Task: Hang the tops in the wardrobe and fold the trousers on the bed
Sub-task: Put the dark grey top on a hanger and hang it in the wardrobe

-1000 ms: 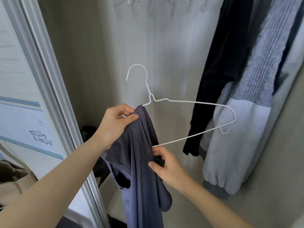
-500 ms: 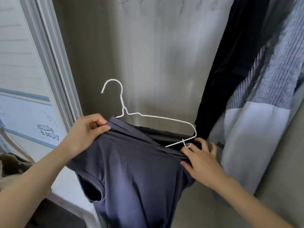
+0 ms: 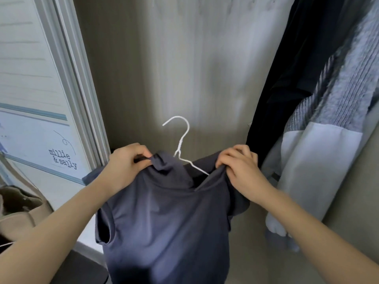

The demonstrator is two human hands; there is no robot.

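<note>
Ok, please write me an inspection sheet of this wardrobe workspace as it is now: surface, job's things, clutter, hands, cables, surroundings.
Surface: nothing seen; the work is held in the air before the wardrobe back wall.
Job's things: blue-grey top draped over white wire hanger; its hook stands free above the neckline, not on a rail.
Clutter: beige bag at lower left.
Hands: left hand and right hand each pinch a shoulder of the top.
Cables: nothing seen.
Surroundings: dark garment and grey knit garment hang at right; door frame at left.
</note>
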